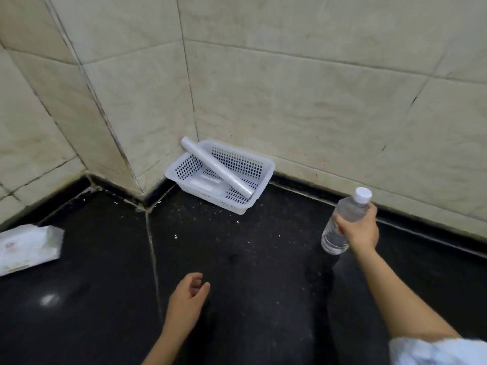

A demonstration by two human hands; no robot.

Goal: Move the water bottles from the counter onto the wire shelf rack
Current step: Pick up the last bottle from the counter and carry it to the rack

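Above the black counter point(237, 259), right hand point(361, 230) fingers around tilted water bottle point(342, 222); left hand point(187, 299) loosely open, empty.

Pale, marbled wall tiles point(303, 83) with dark, grimy grout lines met in an inner corner, with a second, jutting corner further left. Below them ran a glossy black speckled counter point(237, 259) with a raised black back edge and a pale seam running down its surface. A soft patch of reflected light point(48, 299) glinted on the dark surface at lower left.
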